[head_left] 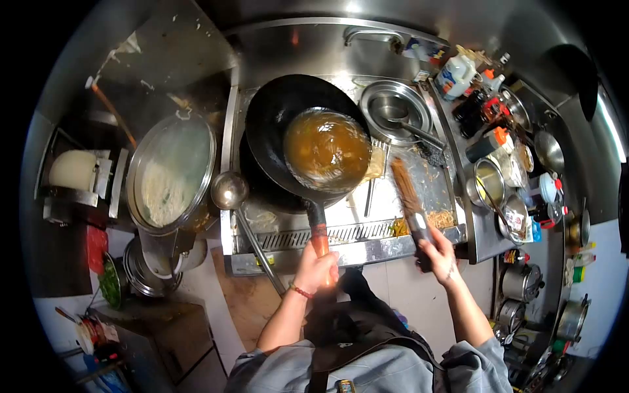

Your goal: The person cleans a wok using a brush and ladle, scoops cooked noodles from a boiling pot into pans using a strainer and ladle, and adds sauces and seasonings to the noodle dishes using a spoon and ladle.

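My left hand (317, 267) is wrapped round the handle of a black wok (272, 118), which is tilted over the stove. Brown liquid (327, 147) pools on the wok's right side, its surface blurred as if swirling. In my right hand (438, 254) is a bamboo wok brush (406, 187), gripped by its dark handle end. The brush's bristles point up and away from me, to the right of the wok and apart from it. Beyond the brush stands a metal pot (395, 111) with a ladle (419, 133) resting in it.
A long-handled ladle (230, 191) lies left of the wok. Farther left is a large steaming pot (171, 173) of pale liquid. Bottles (457, 76) and bowls (486, 183) crowd the right counter. A faucet (373, 33) juts from the back wall. Food scraps (440, 218) lie on the stove's right front.
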Action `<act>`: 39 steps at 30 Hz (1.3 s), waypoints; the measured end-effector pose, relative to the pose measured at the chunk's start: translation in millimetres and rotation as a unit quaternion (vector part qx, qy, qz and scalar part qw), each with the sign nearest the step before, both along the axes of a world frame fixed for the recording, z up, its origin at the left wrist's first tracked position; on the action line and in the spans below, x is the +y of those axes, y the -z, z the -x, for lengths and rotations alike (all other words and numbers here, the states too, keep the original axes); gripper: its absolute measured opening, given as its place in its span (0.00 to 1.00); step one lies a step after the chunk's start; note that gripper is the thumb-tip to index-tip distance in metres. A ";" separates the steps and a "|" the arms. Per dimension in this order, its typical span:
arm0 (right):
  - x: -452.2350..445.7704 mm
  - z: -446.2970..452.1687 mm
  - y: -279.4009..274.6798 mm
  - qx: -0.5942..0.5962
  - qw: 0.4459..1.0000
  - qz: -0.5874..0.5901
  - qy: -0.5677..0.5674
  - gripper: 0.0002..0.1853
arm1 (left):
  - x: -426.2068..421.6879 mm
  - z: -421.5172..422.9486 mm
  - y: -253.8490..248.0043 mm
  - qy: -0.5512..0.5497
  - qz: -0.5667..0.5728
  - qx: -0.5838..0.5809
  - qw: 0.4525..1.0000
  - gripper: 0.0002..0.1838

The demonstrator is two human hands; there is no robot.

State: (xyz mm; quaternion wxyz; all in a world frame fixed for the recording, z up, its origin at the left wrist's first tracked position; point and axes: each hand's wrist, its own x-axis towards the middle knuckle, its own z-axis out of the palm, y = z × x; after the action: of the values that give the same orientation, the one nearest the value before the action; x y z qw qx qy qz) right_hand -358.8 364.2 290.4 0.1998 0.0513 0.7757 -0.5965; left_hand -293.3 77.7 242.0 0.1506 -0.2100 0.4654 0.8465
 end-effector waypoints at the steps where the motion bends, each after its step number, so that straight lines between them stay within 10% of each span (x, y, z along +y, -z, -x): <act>1: -17.3 6.4 -5.9 -0.006 1.000 0.012 -0.024 0.30 | 1.7 -1.7 -1.6 0.008 0.004 0.004 1.000 0.17; 8: -156.5 81.9 -2.7 0.029 0.960 0.098 -0.262 0.35 | 14.4 -0.6 -5.5 0.022 0.130 0.014 0.991 0.21; 9: -163.2 93.2 -14.8 -0.104 0.938 0.172 -0.280 0.34 | 15.9 0.6 -9.8 0.029 0.146 0.014 0.989 0.20; 13: -155.4 146.7 15.6 0.006 0.981 -0.129 -0.143 0.25 | 19.7 3.4 -11.3 0.020 0.174 -0.010 0.984 0.20; 17: -123.5 110.8 -23.2 -0.149 0.933 0.217 -0.246 0.28 | 25.8 3.1 -14.3 0.044 0.267 -0.023 0.962 0.19; 21: -107.5 141.6 24.9 -0.164 0.977 0.057 -0.127 0.26 | 34.2 5.3 -24.7 0.017 0.286 -0.028 0.958 0.16; 27: -88.8 98.7 15.4 -0.253 0.900 0.231 -0.269 0.24 | 53.8 0.4 -13.7 0.004 0.345 -0.034 0.938 0.16; 30: -87.7 115.6 52.6 -0.132 0.987 0.048 -0.081 0.22 | 69.2 0.4 -10.3 -0.012 0.368 -0.034 0.929 0.18; 34: -69.1 92.4 6.7 -0.140 0.914 0.253 -0.286 0.30 | 69.8 -6.6 25.1 -0.014 0.444 -0.001 0.896 0.19; 39: -92.6 121.8 69.4 -0.158 0.982 0.086 -0.059 0.31 | 81.5 -11.5 30.1 -0.007 0.547 0.032 0.836 0.17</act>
State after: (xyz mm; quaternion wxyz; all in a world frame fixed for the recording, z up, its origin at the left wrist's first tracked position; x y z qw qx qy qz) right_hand -480.6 271.5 221.0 0.3579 0.0819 0.6819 -0.6326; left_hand -281.7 159.2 211.9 -0.0093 -0.2341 0.8560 0.4608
